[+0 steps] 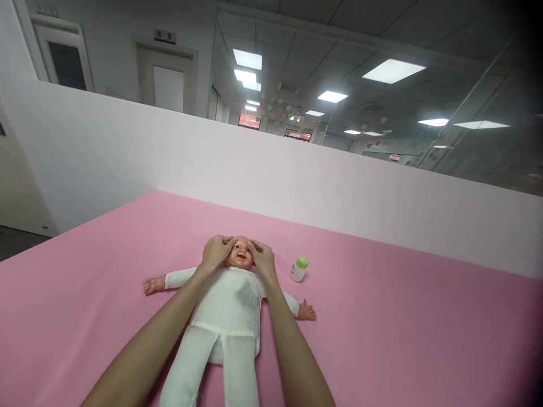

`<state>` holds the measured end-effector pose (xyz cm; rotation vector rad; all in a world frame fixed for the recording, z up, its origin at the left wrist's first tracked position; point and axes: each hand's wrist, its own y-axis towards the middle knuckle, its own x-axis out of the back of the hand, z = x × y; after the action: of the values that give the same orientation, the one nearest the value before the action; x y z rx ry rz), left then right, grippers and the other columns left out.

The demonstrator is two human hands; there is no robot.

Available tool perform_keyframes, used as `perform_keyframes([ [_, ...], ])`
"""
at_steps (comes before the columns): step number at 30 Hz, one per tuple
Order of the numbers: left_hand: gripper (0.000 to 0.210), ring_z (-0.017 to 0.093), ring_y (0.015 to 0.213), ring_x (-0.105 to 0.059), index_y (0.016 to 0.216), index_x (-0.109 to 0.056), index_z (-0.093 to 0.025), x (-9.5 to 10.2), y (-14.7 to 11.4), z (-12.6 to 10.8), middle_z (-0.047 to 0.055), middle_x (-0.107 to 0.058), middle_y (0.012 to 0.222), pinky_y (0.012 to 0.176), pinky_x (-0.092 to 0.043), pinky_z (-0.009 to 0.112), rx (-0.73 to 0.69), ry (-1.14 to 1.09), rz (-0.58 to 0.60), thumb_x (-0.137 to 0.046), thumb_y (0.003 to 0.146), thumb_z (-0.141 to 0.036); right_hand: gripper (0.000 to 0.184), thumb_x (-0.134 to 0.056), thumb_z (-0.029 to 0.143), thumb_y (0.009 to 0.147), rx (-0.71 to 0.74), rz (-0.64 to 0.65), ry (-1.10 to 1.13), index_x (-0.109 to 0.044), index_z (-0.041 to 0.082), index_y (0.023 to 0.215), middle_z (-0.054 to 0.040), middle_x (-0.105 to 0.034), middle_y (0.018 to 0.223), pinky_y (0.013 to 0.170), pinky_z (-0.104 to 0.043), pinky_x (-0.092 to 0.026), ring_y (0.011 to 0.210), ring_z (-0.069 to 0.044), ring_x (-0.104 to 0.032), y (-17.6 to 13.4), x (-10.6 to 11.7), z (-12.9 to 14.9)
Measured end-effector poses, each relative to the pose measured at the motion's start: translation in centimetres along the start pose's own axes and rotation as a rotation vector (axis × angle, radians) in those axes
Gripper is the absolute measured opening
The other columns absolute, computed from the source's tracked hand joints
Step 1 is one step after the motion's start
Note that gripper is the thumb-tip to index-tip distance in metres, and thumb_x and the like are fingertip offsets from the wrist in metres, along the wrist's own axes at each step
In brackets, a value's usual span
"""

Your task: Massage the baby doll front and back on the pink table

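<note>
1 doll [227, 302] lies on its back in the middle of a pink surface [394, 316], head away from the viewer, 2 legs running down to the bottom edge. It wears a white long-sleeved top and white trousers, with 1 grey smudge on the chest. Its 2 arms spread wide to the sides, ending in small, glossy, reddish-brown hands with splayed fingers. The head is the same shiny tone, hairless where it shows, with a smiling, parted mouth.

2 bare hands, the person's own, reach in along both sides of the doll's body. The left hand [215, 251] and the right hand [263, 257] each cup 1 side of the head, fingers curved along it, thumb tip on the brow close to an eye. Neither is clenched into a fist; whether they grip the head or simply rest on it, I cannot tell.

Near the right hand stands 1 small bottle [299, 270], whitish with a green cap and a label, apart from the doll.

Behind the surface runs 1 low white wall [263, 169]. Beyond it are 2 doors at upper left and a glass panel [297, 62] with lit ceiling lights [393, 71] showing through.
</note>
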<state>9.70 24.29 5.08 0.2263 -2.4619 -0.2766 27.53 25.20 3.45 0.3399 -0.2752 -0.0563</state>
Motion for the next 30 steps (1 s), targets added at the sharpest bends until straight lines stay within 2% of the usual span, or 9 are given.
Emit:
perform_keyframes([
  [6, 0.055, 0.019, 0.066, -0.064, 0.078, -0.082, -0.017, 0.1, -0.1, 0.0, 0.009, -0.078, 0.073, 0.061, -0.031, 0.03, -0.031, 0.052, -0.024, -0.045, 0.102, -0.05, 0.054, -0.056, 0.064, 0.088, -0.023, -0.009, -0.012, -0.08, 0.016, 0.095, -0.008, -0.079, 0.091, 0.075, -0.034, -0.057, 0.09, -0.026, -0.069, 0.1, 0.2, -0.7],
  [11, 0.053, 0.022, 0.075, -0.069, 0.087, -0.084, -0.021, 0.3, -0.4, -0.4, 0.009, -0.082, 0.086, 0.066, -0.038, 0.029, -0.024, -0.04, 0.014, -0.055, 0.094, -0.065, 0.05, -0.071, 0.062, 0.079, 0.013, 0.02, 0.013, -0.081, 0.017, 0.1, -0.0081, -0.08, 0.097, 0.082, -0.035, -0.057, 0.095, -0.026, -0.069, 0.3, 0.2, -0.5],
  [14, 0.044, 0.025, 0.084, -0.072, 0.095, -0.085, -0.022, 0.2, -0.3, -0.4, 0.012, -0.082, 0.094, 0.07, -0.041, 0.029, -0.001, -0.037, 0.013, -0.063, 0.09, -0.06, 0.047, -0.075, 0.058, 0.076, 0.001, -0.003, -0.007, -0.08, 0.016, 0.096, -0.0086, -0.08, 0.097, 0.084, -0.035, -0.056, 0.094, -0.027, -0.07, 0.3, 0.1, -0.2],
  [17, 0.041, 0.025, 0.086, -0.072, 0.093, -0.085, -0.021, 0.1, -0.1, -0.2, 0.013, -0.082, 0.101, 0.069, -0.04, 0.029, -0.005, -0.021, 0.001, -0.06, 0.094, -0.054, 0.045, -0.07, 0.059, 0.08, -0.005, -0.004, -0.009, -0.08, 0.017, 0.093, -0.0082, -0.08, 0.096, 0.083, -0.035, -0.056, 0.094, -0.027, -0.07, 0.2, 0.0, 0.0],
  [20, 0.047, 0.021, 0.074, -0.067, 0.08, -0.082, -0.018, -0.1, 0.0, 0.0, 0.013, -0.081, 0.089, 0.064, -0.036, 0.029, -0.03, 0.005, -0.01, -0.052, 0.098, -0.049, 0.047, -0.064, 0.06, 0.084, -0.018, -0.008, 0.007, -0.08, 0.017, 0.095, -0.0088, -0.079, 0.098, 0.079, -0.035, -0.056, 0.092, -0.026, -0.069, 0.1, -0.1, -0.1],
  [23, 0.056, 0.018, 0.063, -0.06, 0.07, -0.077, -0.015, 0.1, 0.1, 0.2, 0.009, -0.074, 0.068, 0.06, -0.031, 0.03, -0.048, 0.033, -0.012, -0.045, 0.1, -0.05, 0.051, -0.057, 0.064, 0.088, -0.023, 0.009, -0.015, -0.077, 0.017, 0.089, -0.006, -0.076, 0.086, 0.072, -0.033, -0.055, 0.083, -0.024, -0.066, 0.1, 0.2, -0.4],
  [25, 0.059, 0.02, 0.064, -0.06, 0.073, -0.077, -0.016, 0.6, 0.0, 0.2, 0.008, -0.072, 0.067, 0.06, -0.032, 0.03, -0.082, 0.015, 0.033, -0.042, 0.1, -0.055, 0.053, -0.054, 0.066, 0.091, -0.013, 0.081, -0.01, -0.076, 0.017, 0.092, -0.0048, -0.074, 0.086, 0.072, -0.032, -0.055, 0.084, -0.023, -0.065, 0.1, 0.8, -0.3],
  [27, 0.058, 0.022, 0.071, -0.064, 0.083, -0.079, -0.017, 1.5, 0.0, 0.3, 0.008, -0.074, 0.075, 0.063, -0.037, 0.03, -0.131, -0.019, 0.13, -0.044, 0.097, -0.06, 0.051, -0.06, 0.065, 0.09, -0.01, 0.194, -0.001, -0.075, 0.019, 0.106, -0.0059, -0.075, 0.101, 0.078, -0.033, -0.056, 0.093, -0.024, -0.066, -0.1, 1.7, 0.2],
  [30, 0.051, 0.026, 0.08, -0.067, 0.101, -0.079, -0.018, 3.0, -0.1, 0.5, 0.009, -0.078, 0.09, 0.067, -0.043, 0.031, -0.189, -0.048, 0.304, -0.06, 0.085, -0.063, 0.067, -0.085, 0.052, 0.075, -0.034, 0.379, -0.009, -0.067, 0.023, 0.133, -0.0089, -0.07, 0.13, 0.092, -0.036, -0.056, 0.114, -0.027, -0.066, -0.6, 3.1, 1.5],
])
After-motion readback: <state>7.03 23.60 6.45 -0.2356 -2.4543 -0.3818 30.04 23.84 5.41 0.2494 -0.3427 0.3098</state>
